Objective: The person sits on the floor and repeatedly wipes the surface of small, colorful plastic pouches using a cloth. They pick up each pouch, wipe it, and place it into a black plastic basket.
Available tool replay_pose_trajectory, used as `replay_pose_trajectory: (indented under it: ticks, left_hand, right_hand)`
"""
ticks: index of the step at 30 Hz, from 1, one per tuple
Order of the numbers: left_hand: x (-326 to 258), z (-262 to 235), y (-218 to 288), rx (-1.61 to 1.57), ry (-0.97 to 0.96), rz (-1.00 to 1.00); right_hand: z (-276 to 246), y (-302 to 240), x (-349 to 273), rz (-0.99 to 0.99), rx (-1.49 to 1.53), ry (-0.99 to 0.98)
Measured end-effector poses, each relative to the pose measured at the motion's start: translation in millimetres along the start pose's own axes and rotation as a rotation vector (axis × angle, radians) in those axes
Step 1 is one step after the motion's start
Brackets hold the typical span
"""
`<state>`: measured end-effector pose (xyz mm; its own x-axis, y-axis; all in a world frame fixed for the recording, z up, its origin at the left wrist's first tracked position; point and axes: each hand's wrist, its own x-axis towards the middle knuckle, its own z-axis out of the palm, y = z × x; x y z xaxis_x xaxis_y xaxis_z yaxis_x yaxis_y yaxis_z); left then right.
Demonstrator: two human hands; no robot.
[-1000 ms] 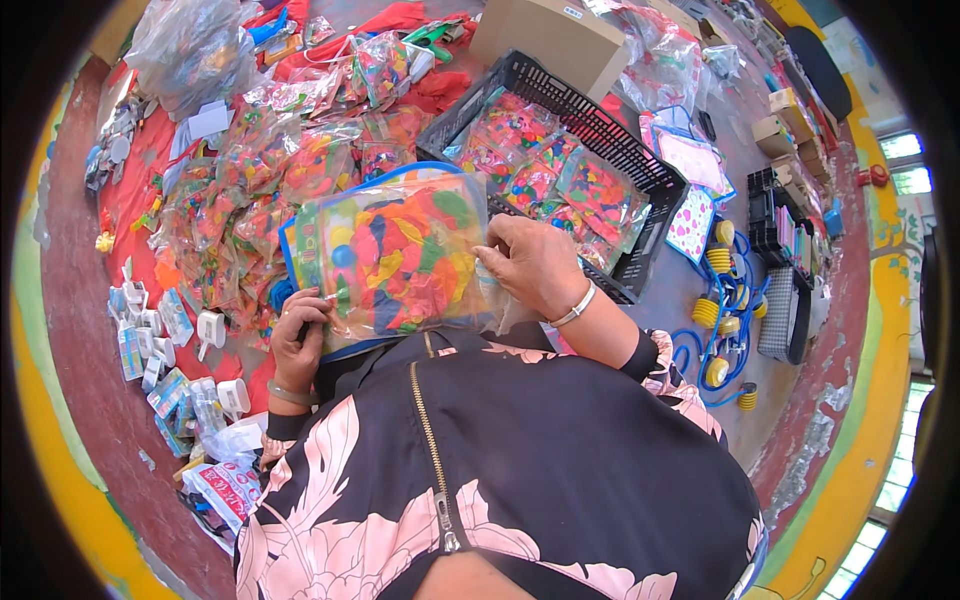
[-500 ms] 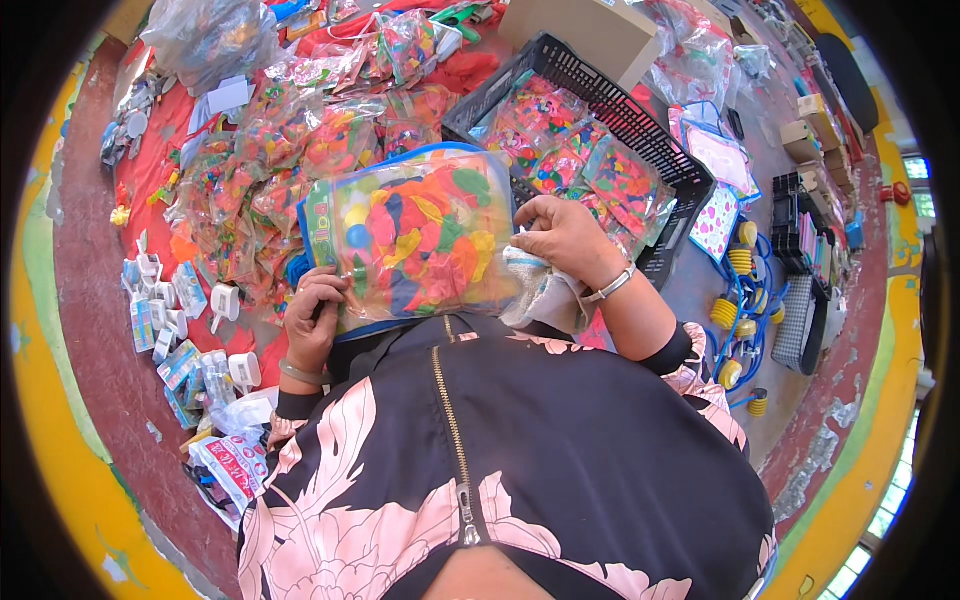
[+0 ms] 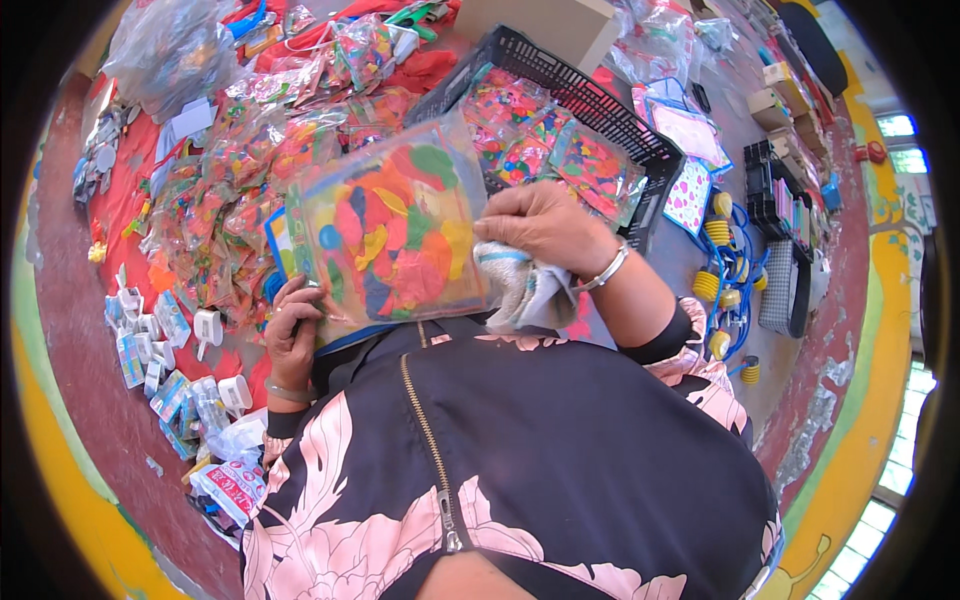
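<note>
Up against my front is a clear plastic bag of colourful uninflated balloons [image 3: 405, 240], tilted up on its left side, with a blue-edged board or pack [image 3: 277, 245] partly showing behind it. My left hand [image 3: 295, 325] is closed on the bag's lower left edge, thumb in front and the other fingers partly hidden. A bunched whitish cloth with a blue stripe [image 3: 525, 290] hangs from my right hand [image 3: 550, 228]. That hand's fingers are pinched together at the bag's right edge.
A heap of similar balloon bags [image 3: 215, 190] spreads on the red sheet ahead. Behind the held bag stands a black plastic crate [image 3: 640, 165] with more bags. White plastic gadgets [image 3: 208, 328] lie left; yellow foot pumps with blue hoses [image 3: 718, 290] lie right.
The held bag has tilted, its right side rising and its left side dropping. My right hand and the cloth have come along at its right edge. The whole view has shifted slightly.
</note>
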<state>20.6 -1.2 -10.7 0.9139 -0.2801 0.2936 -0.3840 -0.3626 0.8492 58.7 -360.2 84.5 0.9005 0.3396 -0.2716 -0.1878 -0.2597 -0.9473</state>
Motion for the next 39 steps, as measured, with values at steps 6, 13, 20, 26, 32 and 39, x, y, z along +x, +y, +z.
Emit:
replay_pose_trajectory:
  ticks: [6, 13, 20, 26, 32, 39]
  left_hand:
    - [-3.3, -3.7, -7.7, -0.009, 0.007, -0.04]
    - [-0.4, 0.2, -3.0, 0.014, 0.029, -0.068]
    - [6.4, 0.8, -2.0, 0.052, 0.012, -0.107]
    - [10.4, 2.5, 4.5, 0.093, 0.034, -0.159]
    - [17.3, 1.6, 6.6, 0.074, 0.027, -0.163]
    - [15.3, 0.7, 5.1, 0.082, 0.03, -0.145]
  right_hand:
    - [-72.2, -65.0, -21.3, -0.092, 0.097, 0.199]
    - [-192.0, -38.2, -6.0, 0.008, 0.162, 0.424]
    - [-234.6, 85.9, 85.1, -0.06, 0.161, 0.369]
    - [-209.4, 153.7, 161.7, 0.072, 0.523, 0.394]
    - [-196.8, 342.1, 168.5, 0.599, -0.056, 0.465]
    - [-241.2, 368.3, 128.6, 0.532, -0.331, 0.394]
